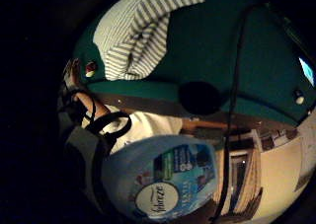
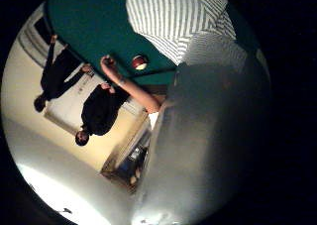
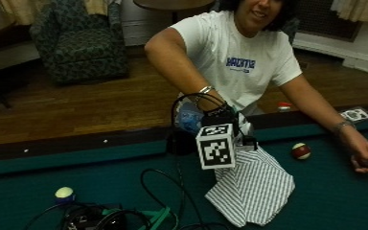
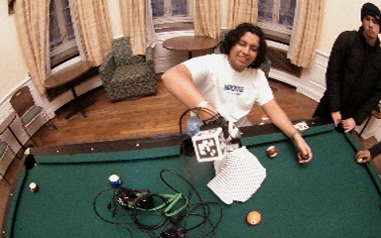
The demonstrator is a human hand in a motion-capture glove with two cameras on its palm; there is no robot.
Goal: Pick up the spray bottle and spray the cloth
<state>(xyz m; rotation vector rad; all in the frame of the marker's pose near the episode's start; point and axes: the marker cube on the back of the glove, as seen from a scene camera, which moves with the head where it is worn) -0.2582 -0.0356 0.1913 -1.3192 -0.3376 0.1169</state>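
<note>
Green felt bears striped cloth; gloved hand grips blue-labelled spray bottle.

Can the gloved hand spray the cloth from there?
Probably yes. The right hand holds the bottle just above the cloth, with nothing between them, though the pictures don't show which way the nozzle points.

Outside views face the person across the worktop — one near, one wide and higher. Palm views sit close against the bottle — all share the striped cloth.
</note>
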